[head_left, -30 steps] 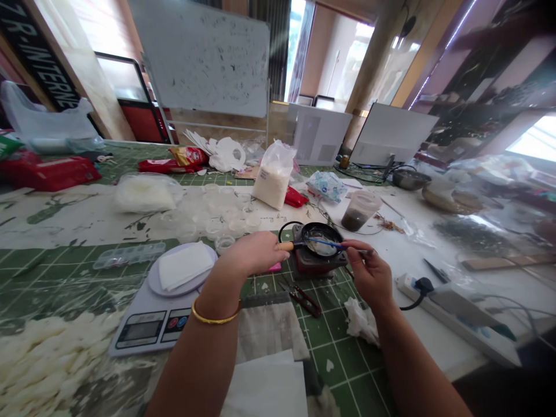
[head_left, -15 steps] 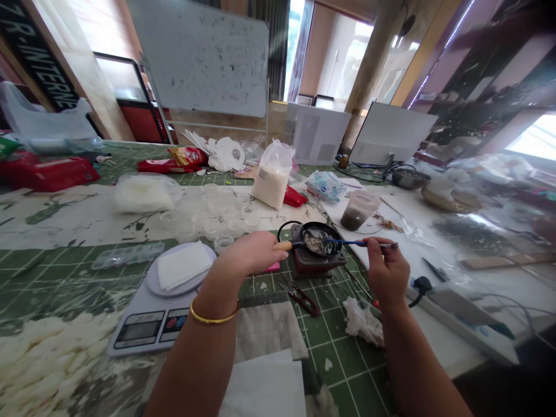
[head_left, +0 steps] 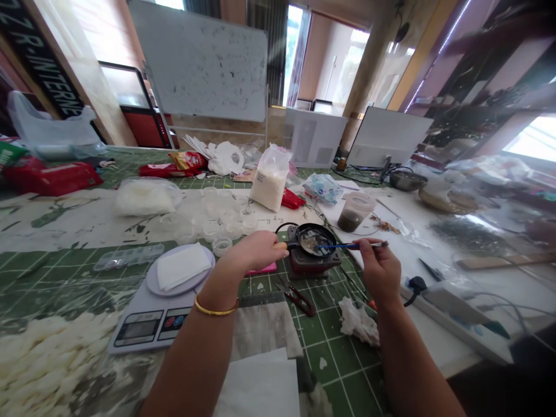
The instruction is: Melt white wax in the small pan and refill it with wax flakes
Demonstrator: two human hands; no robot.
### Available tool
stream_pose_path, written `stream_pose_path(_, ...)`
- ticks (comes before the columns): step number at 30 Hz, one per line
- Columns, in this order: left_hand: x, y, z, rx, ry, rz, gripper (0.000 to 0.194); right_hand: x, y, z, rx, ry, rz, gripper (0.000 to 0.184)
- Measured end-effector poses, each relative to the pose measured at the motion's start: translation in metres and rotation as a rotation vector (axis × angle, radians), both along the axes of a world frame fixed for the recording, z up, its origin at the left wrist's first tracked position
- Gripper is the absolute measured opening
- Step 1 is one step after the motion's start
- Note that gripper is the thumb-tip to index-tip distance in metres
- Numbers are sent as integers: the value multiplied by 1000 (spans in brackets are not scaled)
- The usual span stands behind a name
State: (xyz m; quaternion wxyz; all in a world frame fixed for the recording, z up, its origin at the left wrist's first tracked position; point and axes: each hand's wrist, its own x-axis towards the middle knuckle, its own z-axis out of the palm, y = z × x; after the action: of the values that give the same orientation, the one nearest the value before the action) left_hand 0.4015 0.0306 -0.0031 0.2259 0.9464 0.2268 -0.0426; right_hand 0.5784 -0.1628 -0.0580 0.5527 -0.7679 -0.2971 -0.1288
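A small black frying pan [head_left: 332, 230] sits on, or just above, a dark red electric burner [head_left: 309, 267]. My left hand [head_left: 256, 252] is closed around its wooden handle. In the pan lies a shiny, partly clear substance whose kind I cannot make out. My right hand [head_left: 380, 267] pinches a thin stick with a blue shaft [head_left: 345, 245], perhaps a brush; its tip reaches into the pan. Thread snips with dark red handles [head_left: 299, 300] lie on the cloth in front of the burner. A crumpled white tissue [head_left: 358, 321] is near my right wrist.
On the left stands a kitchen scale [head_left: 139, 330] bearing folded white paper. Clear plastic cups [head_left: 217, 211] and a bag of white granules [head_left: 270, 179] are behind the pan. At right are a cup of dark liquid [head_left: 354, 214] and a power strip [head_left: 460, 324].
The stick's tip has shifted left and slightly down inside the pan, with my right hand following. My left hand keeps its hold on the handle. The view has tilted slightly.
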Motion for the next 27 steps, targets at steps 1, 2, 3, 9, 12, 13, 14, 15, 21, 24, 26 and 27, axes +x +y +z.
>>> stream_pose_path(1,1,0,0,-17,2,1,42,1,-2,0,13,13,3,28)
stream_pose_path(2,1,1,-1,-44,3,4,42,2,-4,1,35,16,-16,29)
stream_pose_path(3,2,1,-1,-84,2,9,42,4,-6,1,55,15,-50,29)
stream_pose_path(9,1,0,-9,-319,-78,114,41,22,-12,2,240,111,-123,30)
stream_pose_path(12,1,-3,-14,-367,-129,170,41,26,-7,-1,417,296,36,28)
stream_pose_path(13,1,-4,-15,-374,-140,184,41,27,-6,-3,404,367,105,29)
stream_pose_path(14,2,-6,-16,-381,-153,196,40,29,-5,-4,362,432,157,30)
stream_pose_path(15,2,-7,-16,-385,-168,207,40,32,-5,-6,309,485,184,31)
stream_pose_path(21,2,-12,-21,-424,-234,256,38,50,-5,-12,470,585,96,36)
stream_pose_path(24,2,-14,-24,-450,-251,256,41,48,0,-15,498,574,135,38)
stream_pose_path(26,2,-16,-26,-429,-246,267,43,47,1,-16,466,559,126,37)
stream_pose_path(27,2,-17,-27,-410,-249,278,43,48,0,-15,465,542,98,36)
